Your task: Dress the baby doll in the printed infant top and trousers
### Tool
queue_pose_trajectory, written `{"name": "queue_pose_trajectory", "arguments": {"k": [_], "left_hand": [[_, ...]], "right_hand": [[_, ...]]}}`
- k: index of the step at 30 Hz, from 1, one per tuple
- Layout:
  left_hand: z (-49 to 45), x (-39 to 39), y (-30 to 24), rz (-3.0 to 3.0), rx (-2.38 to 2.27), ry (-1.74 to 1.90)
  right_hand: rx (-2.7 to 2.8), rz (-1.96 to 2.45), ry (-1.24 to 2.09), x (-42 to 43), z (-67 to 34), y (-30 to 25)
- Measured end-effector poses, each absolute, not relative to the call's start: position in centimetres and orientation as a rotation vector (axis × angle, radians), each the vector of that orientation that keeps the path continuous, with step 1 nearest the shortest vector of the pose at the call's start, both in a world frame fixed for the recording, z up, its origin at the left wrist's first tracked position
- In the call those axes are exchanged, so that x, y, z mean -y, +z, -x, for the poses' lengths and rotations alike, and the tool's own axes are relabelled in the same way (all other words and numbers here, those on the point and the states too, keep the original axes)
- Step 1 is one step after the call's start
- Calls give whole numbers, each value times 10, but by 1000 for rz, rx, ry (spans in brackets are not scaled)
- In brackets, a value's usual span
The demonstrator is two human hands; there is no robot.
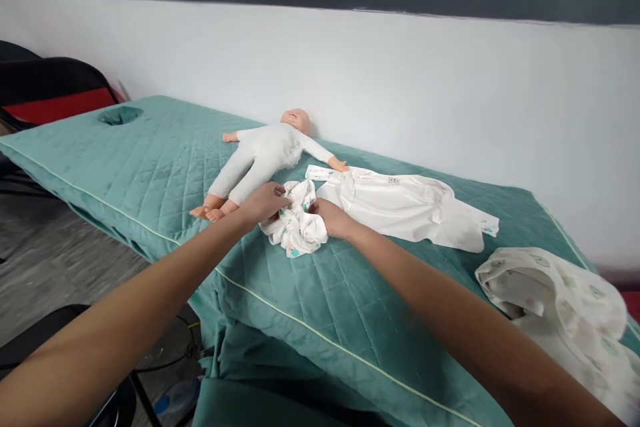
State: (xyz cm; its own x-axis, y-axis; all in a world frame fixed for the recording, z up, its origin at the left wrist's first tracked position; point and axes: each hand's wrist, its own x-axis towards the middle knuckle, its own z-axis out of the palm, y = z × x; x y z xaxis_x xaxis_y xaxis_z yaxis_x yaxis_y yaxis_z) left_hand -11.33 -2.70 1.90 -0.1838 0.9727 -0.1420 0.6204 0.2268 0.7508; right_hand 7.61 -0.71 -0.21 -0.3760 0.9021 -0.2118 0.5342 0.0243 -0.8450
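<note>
The white cloth (296, 230) has little green and orange pictures on it. It is all scrunched up, with lots of puffy folds. It sits right between the left grip (271, 202) and the right grip (330, 217), and the fingers of both touch its sides. One puffy part lies on the green bed (345, 300), nearer the person than both grips.

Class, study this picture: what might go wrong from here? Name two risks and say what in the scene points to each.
1. The printed cloth is bunched between the left hand and the right hand, so its folds might twist or catch on the fingers.
2. The doll has an arm reaching to the white garment, apparently touching it, so tugging that garment could shift the doll.
</note>
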Motion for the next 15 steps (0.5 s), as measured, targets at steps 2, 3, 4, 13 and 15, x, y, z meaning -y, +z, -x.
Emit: {"name": "queue_pose_trajectory", "arguments": {"k": [2, 3, 4, 13, 15], "left_hand": [[111, 32, 28, -1455, -1834, 922], [110, 34, 34, -1465, -1815, 1010], [110, 37, 40, -1486, -1814, 1087], [90, 70, 111, -2320, -2114, 909], [80, 78, 127, -2499, -2168, 721]], "right_hand": [[1861, 1480, 1380, 13, -80, 5], [1825, 1487, 1413, 17, -84, 9], [1793, 1492, 1436, 21, -89, 15], [1447, 1288, 1673, 51, -154, 92], [1535, 1337, 1592, 55, -167, 117]]}}
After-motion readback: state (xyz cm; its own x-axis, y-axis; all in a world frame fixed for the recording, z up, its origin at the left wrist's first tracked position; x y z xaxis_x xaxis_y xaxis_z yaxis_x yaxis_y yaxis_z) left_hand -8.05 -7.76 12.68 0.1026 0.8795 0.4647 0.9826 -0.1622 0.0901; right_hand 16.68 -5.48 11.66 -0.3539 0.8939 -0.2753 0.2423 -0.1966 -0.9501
